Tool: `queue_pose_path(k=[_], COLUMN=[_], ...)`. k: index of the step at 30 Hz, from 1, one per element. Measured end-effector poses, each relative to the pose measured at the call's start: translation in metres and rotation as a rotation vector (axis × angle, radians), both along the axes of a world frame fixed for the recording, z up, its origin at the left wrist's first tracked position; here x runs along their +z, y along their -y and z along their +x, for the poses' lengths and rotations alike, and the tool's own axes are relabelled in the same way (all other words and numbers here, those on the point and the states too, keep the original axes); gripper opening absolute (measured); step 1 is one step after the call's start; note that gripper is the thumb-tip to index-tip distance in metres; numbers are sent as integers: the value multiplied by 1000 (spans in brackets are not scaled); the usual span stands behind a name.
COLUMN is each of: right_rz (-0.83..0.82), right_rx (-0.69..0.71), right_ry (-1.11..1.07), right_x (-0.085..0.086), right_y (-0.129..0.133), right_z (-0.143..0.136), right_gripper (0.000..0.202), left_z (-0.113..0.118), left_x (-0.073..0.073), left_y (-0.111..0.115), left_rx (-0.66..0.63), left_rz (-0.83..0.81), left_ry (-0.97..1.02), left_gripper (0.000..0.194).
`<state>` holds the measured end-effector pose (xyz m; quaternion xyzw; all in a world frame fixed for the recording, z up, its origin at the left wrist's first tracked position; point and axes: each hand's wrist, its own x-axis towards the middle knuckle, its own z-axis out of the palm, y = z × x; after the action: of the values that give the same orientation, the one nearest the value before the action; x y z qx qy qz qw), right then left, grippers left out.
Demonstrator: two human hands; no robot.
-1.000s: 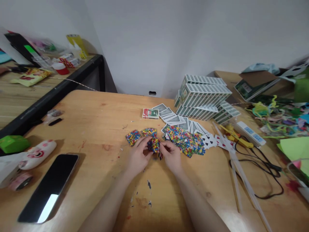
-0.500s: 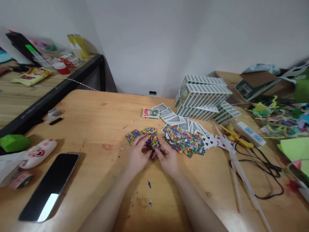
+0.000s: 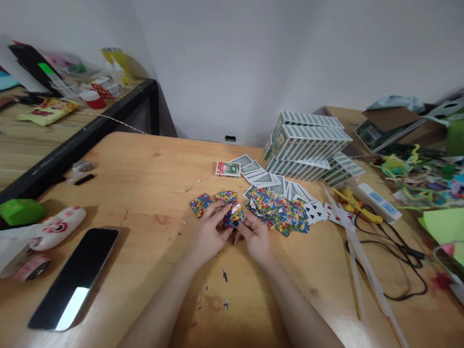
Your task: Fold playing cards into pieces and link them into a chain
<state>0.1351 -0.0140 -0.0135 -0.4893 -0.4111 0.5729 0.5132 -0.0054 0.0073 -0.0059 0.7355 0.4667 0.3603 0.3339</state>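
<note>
Between both hands is a playing card (image 3: pixel 234 216) with a multicoloured, brick-patterned back, glossy where light strikes it. My left hand (image 3: pixel 209 235) pinches its left side; whether it is one card or several together I cannot tell. The fingers of my right hand (image 3: pixel 254 235) close on its lower right corner, beside a small dark spot. Just beyond lie two more patterned cards, one at the left (image 3: pixel 201 205) and one farther back (image 3: pixel 225 196). Right of my hands, a large spread of patterned cards (image 3: pixel 281 211) overlaps grey-backed cards (image 3: pixel 268 180).
A red and green card box (image 3: pixel 228 169) lies behind the cards. Striped boxes (image 3: pixel 310 142) are stacked at the back right. At right are a power strip (image 3: pixel 379 200), yellow scissors-like tool (image 3: pixel 357 205), black cable (image 3: pixel 406 249) and clear strips (image 3: pixel 366 266). A phone (image 3: pixel 76 278) lies left.
The held card has shifted slightly to the right and tilted, so its face now catches a bright glare. My right fingers have moved a little along its edge.
</note>
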Motion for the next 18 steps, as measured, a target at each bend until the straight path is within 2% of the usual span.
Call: queue_pose_path(k=[4, 6, 8, 10, 15, 18], right_rz=[-13, -2, -4, -16, -11, 44], right_rx=[13, 61, 112, 110, -171, -231], right_ry=[-95, -107, -87, -32, 181, 329], right_x=[5, 6, 6, 4, -4, -8], right_y=[-1, 1, 5, 7, 7, 7], right_z=[-1, -3, -6, -10, -14, -14], right_gripper=[24, 26, 27, 28, 33, 32], left_z=[3, 5, 8, 10, 15, 18], left_x=[-1, -6, -10, -11, -4, -3], left_y=[-3, -3, -3, -1, 6, 8], left_rx=[41, 137, 184, 165, 112, 124], left_rz=[-161, -237, -253, -245, -206, -252], left_ry=[246, 338, 307, 262, 222, 282], left_gripper=[50, 31, 19, 18, 19, 20])
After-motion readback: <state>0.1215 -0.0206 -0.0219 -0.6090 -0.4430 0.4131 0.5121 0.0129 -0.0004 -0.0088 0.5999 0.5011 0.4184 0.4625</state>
